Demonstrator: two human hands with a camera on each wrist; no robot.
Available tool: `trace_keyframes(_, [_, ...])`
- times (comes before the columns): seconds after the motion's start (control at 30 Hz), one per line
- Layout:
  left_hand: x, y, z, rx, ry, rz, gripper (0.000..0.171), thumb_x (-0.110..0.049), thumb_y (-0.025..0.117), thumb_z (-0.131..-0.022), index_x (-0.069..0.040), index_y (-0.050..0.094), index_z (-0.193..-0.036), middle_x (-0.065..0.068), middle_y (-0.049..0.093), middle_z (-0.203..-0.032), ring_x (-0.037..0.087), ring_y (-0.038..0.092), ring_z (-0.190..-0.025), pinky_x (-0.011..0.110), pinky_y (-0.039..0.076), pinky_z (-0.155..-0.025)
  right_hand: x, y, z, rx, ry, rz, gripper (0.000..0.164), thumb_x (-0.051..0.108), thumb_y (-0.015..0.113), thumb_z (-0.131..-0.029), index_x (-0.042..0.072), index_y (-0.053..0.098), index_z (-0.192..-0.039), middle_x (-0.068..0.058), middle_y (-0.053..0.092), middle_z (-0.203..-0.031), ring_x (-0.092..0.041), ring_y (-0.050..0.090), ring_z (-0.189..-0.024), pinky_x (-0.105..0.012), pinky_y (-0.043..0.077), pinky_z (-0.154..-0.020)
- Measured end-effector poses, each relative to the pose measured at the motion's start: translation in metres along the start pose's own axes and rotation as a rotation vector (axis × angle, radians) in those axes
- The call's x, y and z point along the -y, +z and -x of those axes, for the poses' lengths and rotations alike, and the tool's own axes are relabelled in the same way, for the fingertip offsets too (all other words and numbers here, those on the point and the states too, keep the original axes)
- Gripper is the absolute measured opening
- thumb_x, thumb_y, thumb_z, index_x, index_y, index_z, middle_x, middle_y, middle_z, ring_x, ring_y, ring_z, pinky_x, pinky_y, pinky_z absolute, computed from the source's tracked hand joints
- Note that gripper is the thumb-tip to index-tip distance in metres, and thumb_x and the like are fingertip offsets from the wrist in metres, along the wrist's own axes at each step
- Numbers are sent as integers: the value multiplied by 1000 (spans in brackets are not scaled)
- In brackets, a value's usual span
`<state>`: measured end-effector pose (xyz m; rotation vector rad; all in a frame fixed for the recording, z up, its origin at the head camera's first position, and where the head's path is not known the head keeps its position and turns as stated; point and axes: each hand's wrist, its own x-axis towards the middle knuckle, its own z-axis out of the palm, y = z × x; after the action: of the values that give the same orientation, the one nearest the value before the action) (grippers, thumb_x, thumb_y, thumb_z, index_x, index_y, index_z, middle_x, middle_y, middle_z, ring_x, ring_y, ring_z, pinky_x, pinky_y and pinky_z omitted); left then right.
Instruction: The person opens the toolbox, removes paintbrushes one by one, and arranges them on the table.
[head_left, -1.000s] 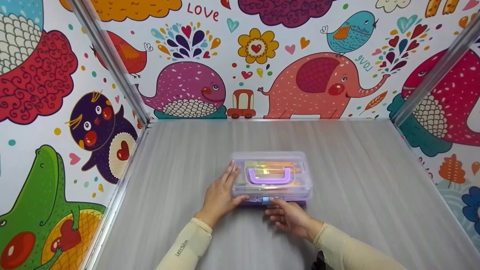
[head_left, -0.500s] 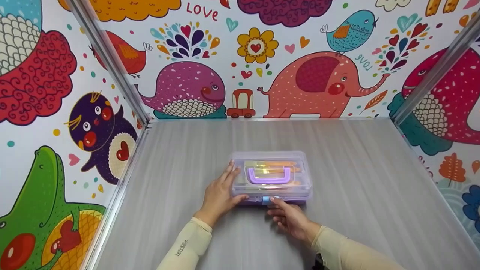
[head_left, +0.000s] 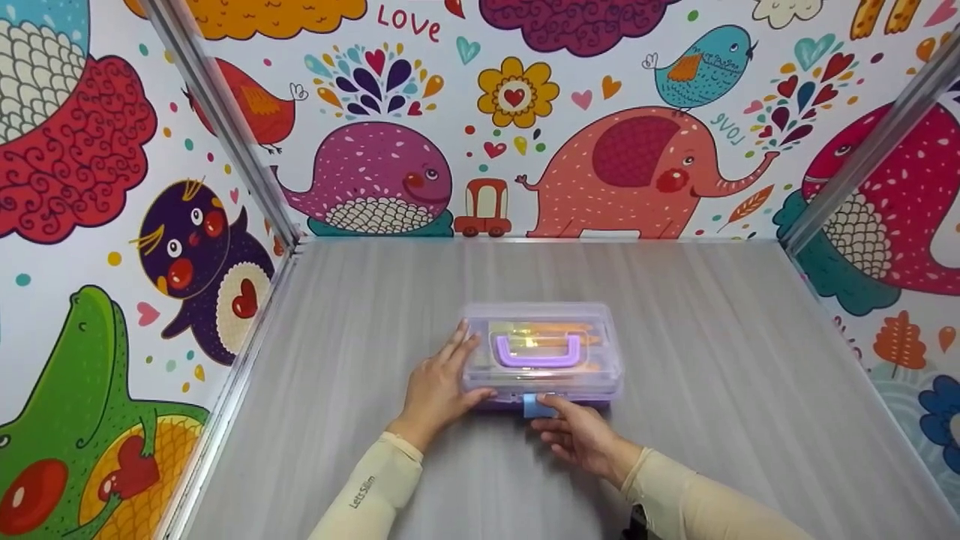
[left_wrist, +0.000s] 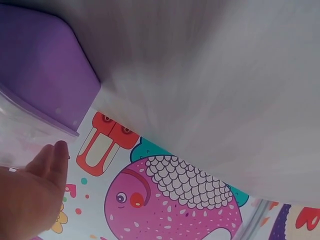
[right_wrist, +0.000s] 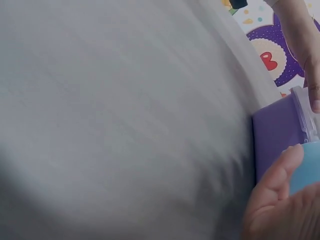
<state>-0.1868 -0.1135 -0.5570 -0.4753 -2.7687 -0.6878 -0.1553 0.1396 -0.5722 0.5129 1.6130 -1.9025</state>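
A storage box (head_left: 600,375) with a clear lid, purple base and lilac handle (head_left: 538,362) lies on the table in the head view. Through the lid show long orange and yellow items that look like paintbrushes. My left hand (head_left: 437,390) rests along the box's left side, its fingers fairly straight on the lid edge and the thumb at the front corner. At the front, my right hand (head_left: 585,435) pinches the light blue latch (head_left: 534,406), which tilts outward; its thumb lies on top. The right wrist view shows the latch (right_wrist: 307,167) beside the purple base (right_wrist: 277,135).
The grey wood-grain table (head_left: 360,315) extends around the box. Metal-framed walls printed with cartoon animals stand at the back (head_left: 495,165), left and right. A dark object (head_left: 637,521) sits by the right wrist, partly hidden.
The blue latch has swung outward and down under my right hand, showing more of its face. My left hand and the box have stayed in place.
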Motion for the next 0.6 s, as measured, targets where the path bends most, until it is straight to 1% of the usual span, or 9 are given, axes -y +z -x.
trace_keyframes(0.13, [2, 0, 0, -8, 11, 1, 91, -53, 83, -73, -17, 47, -149, 6, 29, -161, 34, 58, -120, 50, 51, -90, 0, -2, 1, 55, -8, 8, 59, 41, 68, -91, 6, 54, -136, -16, 69, -119, -14, 69, -83, -22, 54, -62])
trace_keyframes(0.23, [2, 1, -1, -15, 23, 1, 92, -53, 83, -73, -16, 47, -149, 7, 30, -161, 35, 59, -118, 50, 51, -89, 0, -6, 0, 108, -19, 27, 48, 35, 65, -93, 6, 61, -130, -16, 66, -125, -18, 68, -92, -24, 54, -67])
trace_keyframes(0.33, [3, 1, -1, -14, 26, -1, 92, -53, 83, -73, -16, 46, -149, 7, 29, -161, 35, 59, -118, 50, 51, -88, 0, -11, -2, 156, -38, 61, 37, 30, 67, -92, 5, 67, -120, -15, 67, -124, -21, 67, -99, -26, 52, -70])
trace_keyframes(0.4, [2, 1, -1, -13, 27, -1, 93, -53, 83, -73, -16, 46, -149, 7, 29, -161, 35, 59, -117, 49, 52, -88, -1, -15, -3, 181, -51, 90, 32, 28, 68, -92, 5, 69, -115, -14, 69, -121, -21, 68, -99, -27, 52, -70])
trace_keyframes(0.53, [2, 0, -1, -18, 24, -5, 93, -53, 84, -73, -17, 46, -149, 6, 30, -161, 35, 62, -113, 49, 53, -86, -2, -20, -4, 220, -60, 147, 33, 25, 73, -89, 2, 69, -112, -13, 71, -115, -19, 69, -94, -26, 54, -66])
trace_keyframes(0.6, [2, 0, 0, -14, 21, -3, 92, -53, 84, -73, -17, 46, -149, 6, 30, -161, 35, 62, -112, 49, 53, -86, -3, -23, -3, 225, -65, 179, 33, 23, 74, -89, 0, 68, -112, -15, 72, -113, -19, 69, -92, -26, 56, -65])
